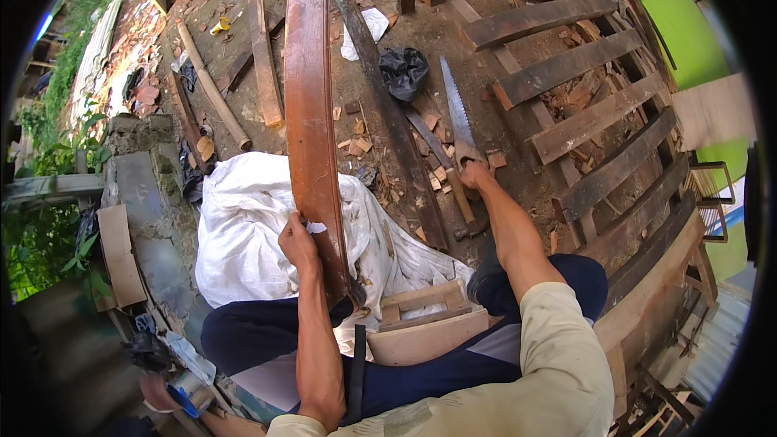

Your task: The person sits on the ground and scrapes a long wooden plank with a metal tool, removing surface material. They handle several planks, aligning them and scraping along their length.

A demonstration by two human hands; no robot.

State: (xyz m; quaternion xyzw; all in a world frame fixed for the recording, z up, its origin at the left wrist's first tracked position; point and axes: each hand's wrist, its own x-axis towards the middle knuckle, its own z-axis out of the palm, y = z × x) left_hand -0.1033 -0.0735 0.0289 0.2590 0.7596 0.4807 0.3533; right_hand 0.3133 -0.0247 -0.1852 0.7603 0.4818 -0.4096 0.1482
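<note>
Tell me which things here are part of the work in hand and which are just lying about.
In hand:
- long reddish-brown plank, gripped by the left hand
- handsaw, right hand on its handle

Lying about:
- hammer on the ground
- black plastic bag
- white sack
- slatted wooden frame
- round pole

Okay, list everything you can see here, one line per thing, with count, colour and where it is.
Curved board: one, reddish brown, centre, held upright over the sacks.
Handsaw: one, grey blade, on the ground right of centre.
Hammer: one, wooden handle, on the ground beside the saw.
Sacks: a heap, white, under the board.
Plastic bag: one, black, upper centre.
Slatted frame: one, weathered brown, right.
Wooden stool: one, pale, between the legs.
Offcuts: many, light brown, scattered on the dirt.
Left hand: grips the board's edge.
Right hand: on the saw's handle.
</note>
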